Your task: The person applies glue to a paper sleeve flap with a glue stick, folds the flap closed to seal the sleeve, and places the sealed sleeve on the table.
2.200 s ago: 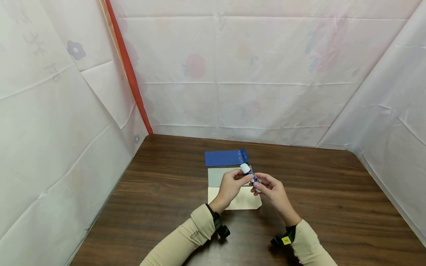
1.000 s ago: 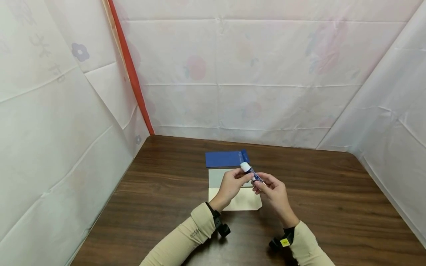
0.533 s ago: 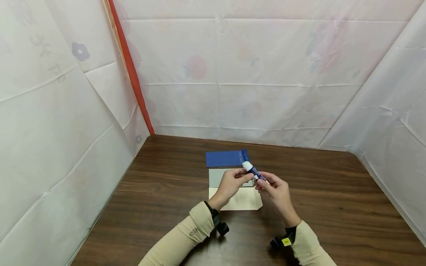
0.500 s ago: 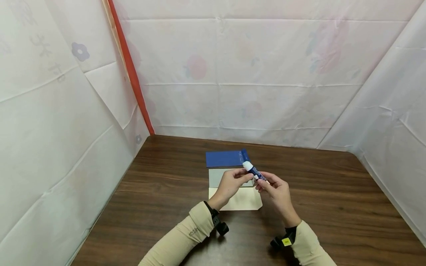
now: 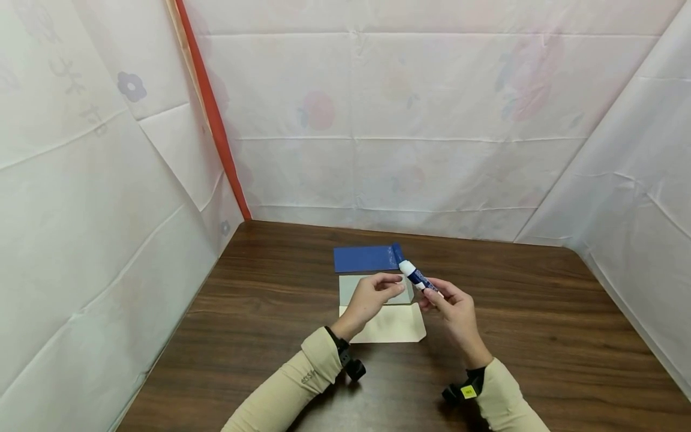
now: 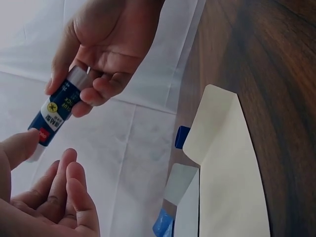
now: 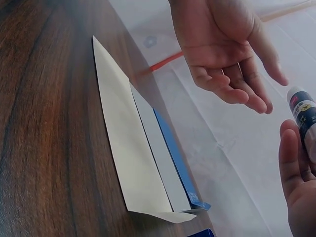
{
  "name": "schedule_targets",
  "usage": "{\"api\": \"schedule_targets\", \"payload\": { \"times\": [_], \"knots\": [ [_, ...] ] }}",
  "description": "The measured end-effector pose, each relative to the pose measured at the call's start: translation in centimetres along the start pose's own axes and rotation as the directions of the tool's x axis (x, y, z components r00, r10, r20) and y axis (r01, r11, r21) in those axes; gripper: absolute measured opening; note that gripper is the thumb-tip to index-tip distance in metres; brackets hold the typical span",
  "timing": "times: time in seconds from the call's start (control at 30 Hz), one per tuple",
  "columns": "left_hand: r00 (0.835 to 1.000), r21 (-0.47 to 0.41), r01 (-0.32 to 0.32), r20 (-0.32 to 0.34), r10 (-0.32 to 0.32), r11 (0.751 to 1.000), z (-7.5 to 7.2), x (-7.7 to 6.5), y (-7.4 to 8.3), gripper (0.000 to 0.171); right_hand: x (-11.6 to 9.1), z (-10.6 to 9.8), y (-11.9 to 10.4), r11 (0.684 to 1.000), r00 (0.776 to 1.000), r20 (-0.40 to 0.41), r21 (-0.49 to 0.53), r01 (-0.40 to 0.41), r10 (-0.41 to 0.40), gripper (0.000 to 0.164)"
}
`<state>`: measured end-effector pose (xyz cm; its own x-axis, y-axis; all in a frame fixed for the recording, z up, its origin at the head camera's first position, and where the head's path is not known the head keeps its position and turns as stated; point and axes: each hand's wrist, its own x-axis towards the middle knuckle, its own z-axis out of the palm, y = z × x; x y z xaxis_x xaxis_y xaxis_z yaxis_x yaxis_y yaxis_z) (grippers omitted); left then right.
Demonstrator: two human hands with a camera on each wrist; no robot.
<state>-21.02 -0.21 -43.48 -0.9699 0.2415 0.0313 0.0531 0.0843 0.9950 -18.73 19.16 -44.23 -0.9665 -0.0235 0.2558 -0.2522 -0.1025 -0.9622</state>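
Note:
My right hand (image 5: pixel 456 309) pinches a capped glue stick (image 5: pixel 418 277) by its lower end, above the papers. The stick has a white cap and a dark blue label, and tilts up to the left. Beside it, my left hand (image 5: pixel 371 298) is held with fingers parted and nothing between them. In the left wrist view, the glue stick (image 6: pixel 52 111) shows its yellow and red marks, with its cap end near the left thumb. Under the hands lie a cream paper (image 5: pixel 391 327) with a bent right end and a pale grey paper (image 5: pixel 351 289), partly hidden by the left hand.
Behind them lies a blue paper (image 5: pixel 361 259), its right end folded up and streaked with whitish marks. All rest on a dark wood table (image 5: pixel 259 324). White patterned sheets (image 5: pixel 432 120) enclose the table at the back and sides.
The left hand has let go of the glue stick and drawn slightly left. The right hand has carried the stick a little to the right. The papers lie as before.

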Motion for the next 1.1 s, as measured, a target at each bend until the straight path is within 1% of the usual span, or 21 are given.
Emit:
{"api": "schedule_targets", "payload": {
  "times": [0.13, 0.3, 0.5, 0.57, 0.73, 0.8, 0.97, 1.1],
  "knots": [
    [1.0, -0.005, -0.009, -0.008, 0.009, 1.0, -0.2, 0.1, -0.1, 0.031, 0.0, -0.1, -0.1, 1.0, 1.0, -0.002, 0.003, -0.009, 0.009, 0.034],
    [1.0, -0.011, -0.007, -0.01, 0.007, 1.0, -0.5, -0.1, -0.1, 0.026, 0.1, -0.4, -0.1, 0.999, 1.0, -0.018, -0.027, -0.019, 0.019, 0.034],
    [1.0, 0.04, -0.022, -0.01, 0.023, 0.999, -0.9, -0.2, 0.0, 0.027, 0.2, -0.7, 0.0, 0.997, 0.997, -0.058, -0.057, -0.043, 0.04, 0.033],
    [1.0, 0.062, -0.025, -0.008, 0.026, 0.998, -0.9, -0.2, 0.0, 0.027, 0.2, -0.9, 0.0, 0.997, 0.997, -0.058, -0.064, -0.044, 0.04, 0.033],
    [1.0, 0.063, -0.019, -0.008, 0.02, 0.998, -1.1, -0.1, -0.4, 0.03, 0.2, -1.3, 0.0, 0.994, 0.998, -0.05, -0.094, -0.047, 0.043, 0.034],
    [1.0, 0.06, -0.021, -0.006, 0.022, 0.998, -1.2, 0.0, -0.5, 0.031, 0.2, -1.4, -0.1, 0.992, 0.997, -0.054, -0.113, -0.064, 0.058, 0.034],
    [0.999, 0.115, -0.033, 0.0, 0.033, 0.993, -1.5, 0.0, -0.7, 0.025, 0.3, -1.5, -0.3, 0.98, 0.993, -0.057, -0.167, -0.109, 0.1, 0.035],
    [1.0, 0.149, -0.028, 0.004, 0.028, 0.989, -1.7, 0.0, -0.9, 0.021, 0.2, -1.6, -0.5, 0.963, 0.988, -0.065, -0.224, -0.148, 0.137, 0.035]
  ]
}}
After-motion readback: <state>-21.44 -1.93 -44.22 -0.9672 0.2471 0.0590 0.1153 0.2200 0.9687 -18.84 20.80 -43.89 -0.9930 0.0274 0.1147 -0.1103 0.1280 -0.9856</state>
